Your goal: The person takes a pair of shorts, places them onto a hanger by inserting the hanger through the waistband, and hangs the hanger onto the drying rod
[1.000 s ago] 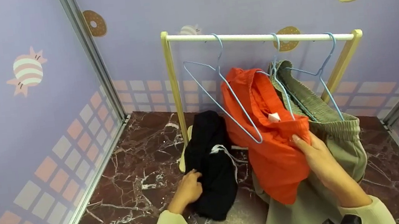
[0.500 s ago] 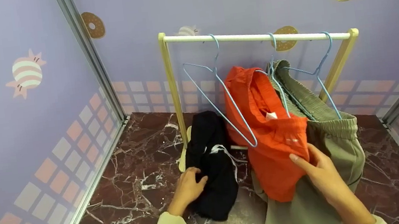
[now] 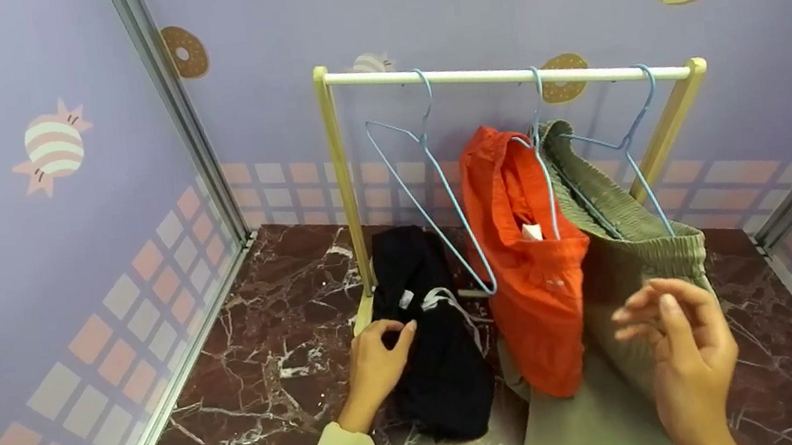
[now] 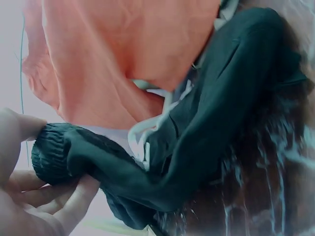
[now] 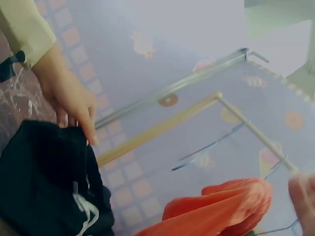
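My left hand (image 3: 374, 365) pinches the elastic waistband of black drawstring pants (image 3: 445, 375), which lie on the floor. In the left wrist view, the gathered waistband (image 4: 51, 152) sits between thumb and fingers, and a white drawstring (image 4: 147, 130) hangs loose. My right hand (image 3: 692, 360) is in the air with loosely bent fingers, holding nothing, in front of olive trousers (image 3: 579, 419). Left of it, an orange elastic-waist garment (image 3: 540, 318) hangs from a blue hanger (image 3: 539, 148). The olive trousers hang on another blue hanger (image 3: 629, 148).
A small rack with a white rail (image 3: 484, 75) and wooden posts (image 3: 342, 184) stands by the patterned wall. A bare blue hanger (image 3: 435, 172) hangs near its left end. Marbled dark floor (image 3: 269, 359) lies around it, with a side wall (image 3: 67, 255) at left.
My right hand has let go of the orange garment and drawn back to the right. My left hand has risen slightly, and the black pants' upper end has shifted, showing a white tag.
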`<action>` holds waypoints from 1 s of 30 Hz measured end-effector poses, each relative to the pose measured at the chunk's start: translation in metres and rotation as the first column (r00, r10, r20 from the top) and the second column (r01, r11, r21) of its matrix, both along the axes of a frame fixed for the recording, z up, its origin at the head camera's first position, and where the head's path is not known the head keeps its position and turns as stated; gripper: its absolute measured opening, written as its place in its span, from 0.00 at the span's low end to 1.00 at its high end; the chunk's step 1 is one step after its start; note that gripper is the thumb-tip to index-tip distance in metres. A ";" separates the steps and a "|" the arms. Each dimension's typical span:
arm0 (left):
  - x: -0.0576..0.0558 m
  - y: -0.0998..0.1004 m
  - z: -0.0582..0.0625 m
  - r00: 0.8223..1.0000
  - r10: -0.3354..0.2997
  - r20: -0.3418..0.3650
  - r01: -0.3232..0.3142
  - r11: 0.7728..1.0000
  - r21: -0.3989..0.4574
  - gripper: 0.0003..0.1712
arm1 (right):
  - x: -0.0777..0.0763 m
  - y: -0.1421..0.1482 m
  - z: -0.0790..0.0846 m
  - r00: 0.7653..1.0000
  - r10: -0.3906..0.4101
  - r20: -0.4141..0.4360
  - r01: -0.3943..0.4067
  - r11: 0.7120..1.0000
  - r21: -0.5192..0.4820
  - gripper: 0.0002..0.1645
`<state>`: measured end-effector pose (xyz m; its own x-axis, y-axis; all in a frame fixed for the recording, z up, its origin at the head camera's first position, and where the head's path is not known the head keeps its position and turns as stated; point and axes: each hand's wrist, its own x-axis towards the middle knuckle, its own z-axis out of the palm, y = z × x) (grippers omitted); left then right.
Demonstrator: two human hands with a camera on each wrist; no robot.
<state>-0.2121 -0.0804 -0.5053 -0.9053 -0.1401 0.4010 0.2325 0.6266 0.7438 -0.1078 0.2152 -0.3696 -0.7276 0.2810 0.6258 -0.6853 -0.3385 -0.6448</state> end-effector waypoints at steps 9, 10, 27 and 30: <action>0.008 0.009 0.013 0.999 -0.020 -0.046 0.025 0.993 0.117 0.17 | 0.009 -0.016 0.000 0.966 0.247 -0.077 -0.236 0.964 0.126 0.16; 0.009 0.010 0.014 0.998 -0.028 -0.052 0.035 0.992 0.124 0.18 | 0.009 -0.018 -0.002 0.966 0.250 -0.067 -0.238 0.959 0.157 0.16; 0.028 0.031 0.034 0.993 -0.074 -0.092 0.087 0.986 0.143 0.10 | -0.019 -0.065 -0.062 0.801 -0.080 0.594 -0.349 0.744 0.570 0.15; 0.032 0.034 0.036 0.991 -0.089 -0.099 0.105 0.981 0.165 0.10 | -0.023 -0.071 -0.068 0.763 -0.102 0.638 -0.376 0.733 0.567 0.18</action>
